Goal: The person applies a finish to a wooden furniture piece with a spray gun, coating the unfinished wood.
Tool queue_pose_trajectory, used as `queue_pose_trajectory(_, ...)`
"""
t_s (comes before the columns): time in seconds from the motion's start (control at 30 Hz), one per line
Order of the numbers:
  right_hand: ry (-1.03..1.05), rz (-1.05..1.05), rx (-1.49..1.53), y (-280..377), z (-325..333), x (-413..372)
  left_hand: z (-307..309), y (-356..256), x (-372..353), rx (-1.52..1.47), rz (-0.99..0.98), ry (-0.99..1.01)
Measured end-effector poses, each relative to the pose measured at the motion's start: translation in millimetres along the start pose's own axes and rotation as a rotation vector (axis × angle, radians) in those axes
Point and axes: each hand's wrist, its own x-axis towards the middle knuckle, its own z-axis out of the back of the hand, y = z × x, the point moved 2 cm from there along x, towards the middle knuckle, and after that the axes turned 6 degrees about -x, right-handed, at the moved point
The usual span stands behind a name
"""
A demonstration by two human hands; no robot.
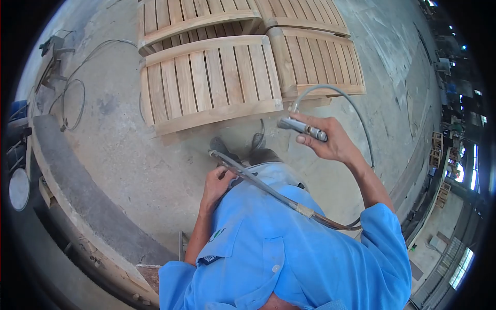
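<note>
My right hand (330,142) is raised out to the right, its fingers closed round a silver metal air tool (305,128). From the tool's far end a grey hose (356,111) arches up and bends down past my right forearm. A dark hose (258,182) with a tape wrap lies slantwise across my blue shirt. My left hand (218,183) is closed by my waist, at the shirt hem and just under that hose's upper end. What its fingers pinch is hidden. In front of my feet stands a slatted wooden piece (209,82), apart from both hands.
More slatted wooden pieces (315,59) stand behind and to the right of the nearest one. A low concrete ledge (88,181) runs along my left. Thin hose or cable (82,103) loops over the concrete floor at left. Wooden frames (436,150) stand far right.
</note>
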Motion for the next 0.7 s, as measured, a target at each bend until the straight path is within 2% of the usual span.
queue_pose_trajectory(0.07,0.07,-0.07,0.005,4.1,-3.8,-2.4,10.4,5.5,5.6,0.028,-0.032,-0.027)
queue_pose_trajectory(0.17,0.04,-0.044,-0.09,0.7,-6.4,12.0,25.1,3.6,12.9,0.043,-0.129,-0.06)
queue_pose_trajectory(0.27,-0.088,0.015,-0.109,1.9,7.0,37.3,36.7,1.0,17.2,0.032,-0.19,-0.094)
queue_pose_trajectory(0.3,-0.237,0.155,-0.112,2.0,13.2,47.4,39.9,0.5,17.8,0.034,-0.203,-0.102)
queue_pose_trajectory(0.4,-0.287,0.056,-0.105,19.9,44.0,64.8,47.0,0.2,21.8,0.005,-0.247,-0.164)
queue_pose_trajectory(0.6,-0.262,0.089,-0.105,41.7,47.5,73.6,54.5,-20.0,24.0,0.179,-0.358,-0.232)
queue_pose_trajectory(0.7,-0.228,0.086,-0.091,54.9,39.9,79.4,53.8,-19.1,32.0,0.266,-0.512,-0.183)
